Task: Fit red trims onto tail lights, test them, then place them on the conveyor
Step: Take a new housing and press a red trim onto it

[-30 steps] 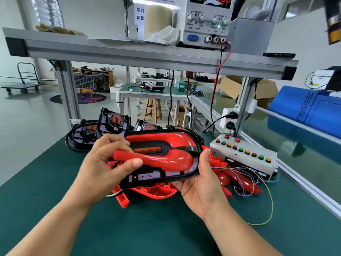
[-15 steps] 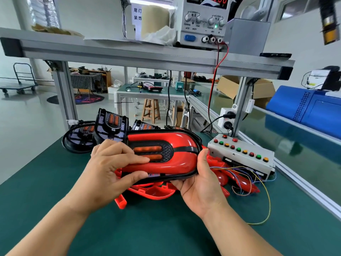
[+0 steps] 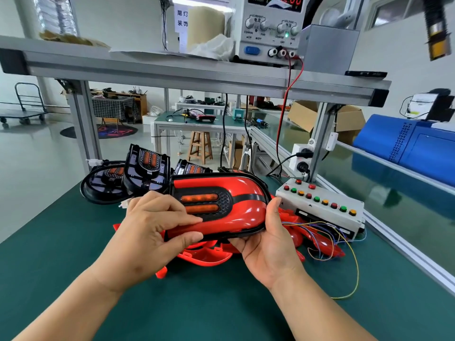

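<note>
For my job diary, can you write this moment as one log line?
left hand: pinches glossy red plastic trim on black tail light housing | right hand: holds housing's right end | white button box: untouched

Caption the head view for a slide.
Left hand and right hand hold a tail light with its red trim on, above the green bench.

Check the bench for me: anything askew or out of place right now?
Only the loose coloured wires from the white push-button box: they sprawl tangled over the heap of spare red plastic trims. The held red-trimmed tail light looks evenly seated.
</note>
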Tool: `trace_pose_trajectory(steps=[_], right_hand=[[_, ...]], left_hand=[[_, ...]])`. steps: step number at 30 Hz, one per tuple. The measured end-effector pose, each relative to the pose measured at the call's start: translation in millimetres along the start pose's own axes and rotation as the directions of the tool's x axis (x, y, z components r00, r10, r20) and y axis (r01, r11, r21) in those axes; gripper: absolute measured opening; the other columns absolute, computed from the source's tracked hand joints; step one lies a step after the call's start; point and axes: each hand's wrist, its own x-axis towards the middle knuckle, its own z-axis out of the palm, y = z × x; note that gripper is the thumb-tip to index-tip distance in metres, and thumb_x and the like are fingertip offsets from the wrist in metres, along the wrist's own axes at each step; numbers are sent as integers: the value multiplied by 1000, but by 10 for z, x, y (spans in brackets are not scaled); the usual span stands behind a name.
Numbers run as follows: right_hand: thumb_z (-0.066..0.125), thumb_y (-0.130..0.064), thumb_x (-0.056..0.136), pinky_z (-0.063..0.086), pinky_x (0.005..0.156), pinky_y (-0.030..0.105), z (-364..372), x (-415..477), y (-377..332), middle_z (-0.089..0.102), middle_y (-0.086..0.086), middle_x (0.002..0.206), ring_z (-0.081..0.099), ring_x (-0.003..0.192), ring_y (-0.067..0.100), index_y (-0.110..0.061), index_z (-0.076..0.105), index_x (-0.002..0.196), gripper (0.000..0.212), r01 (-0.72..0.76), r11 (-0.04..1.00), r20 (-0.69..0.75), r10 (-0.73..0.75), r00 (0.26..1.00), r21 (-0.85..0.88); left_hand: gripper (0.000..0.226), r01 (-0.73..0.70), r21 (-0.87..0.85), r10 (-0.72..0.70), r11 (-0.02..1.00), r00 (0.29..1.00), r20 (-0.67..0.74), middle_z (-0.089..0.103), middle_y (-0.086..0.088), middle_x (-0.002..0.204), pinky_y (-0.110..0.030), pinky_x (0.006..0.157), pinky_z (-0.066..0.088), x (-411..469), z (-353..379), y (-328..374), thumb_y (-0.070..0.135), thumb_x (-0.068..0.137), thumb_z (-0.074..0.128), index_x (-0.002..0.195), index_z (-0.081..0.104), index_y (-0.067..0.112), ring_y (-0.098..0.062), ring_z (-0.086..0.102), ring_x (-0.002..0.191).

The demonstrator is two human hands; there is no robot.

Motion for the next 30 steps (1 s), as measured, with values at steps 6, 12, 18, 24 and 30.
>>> trace_pose_trajectory(steps=[6,12,18,24,30], right_hand=[[43,-65,84,60,68,32,-6,7,-4,70,22,114,72,96,28,-2,61,123,76,8,1000,3,-8,1000,-10],[43,-65,84,60,66,34,-24,29,-4,70,24,112,72,94,31,-2,67,115,74,15,1000,-7,-15,1000,11],[43,-65,84,59,59,31,-57,58,11,72,23,106,74,85,28,-2,72,106,74,-3,1000,-27,4,1000,25],[45,-67,80,60,59,32,-66,73,33,73,22,102,74,83,28,-4,74,103,73,2,1000,-9,-2,1000,6],[45,-67,81,60,62,33,-82,83,35,72,23,104,73,87,30,-3,75,101,73,5,1000,-22,-5,1000,9]], left_hand=[[25,139,-84,-143,987,989,-38,48,24,110,-20,95,34,-28,87,23,59,77,70,101,67,53,-4,41,112],[35,348,-435,-351,830,933,77,19,15,152,-18,109,22,-38,149,191,47,65,66,97,67,63,18,12,137],[21,187,-96,-191,978,981,-43,45,26,130,-23,103,26,-5,69,156,50,76,74,95,64,54,-5,37,124],[25,159,-102,-164,982,986,-43,57,28,110,-41,106,36,6,73,175,52,70,69,94,68,48,0,44,118],[36,90,-37,-92,995,995,-37,59,28,109,-46,105,34,7,74,158,59,74,57,97,75,39,2,45,116]])
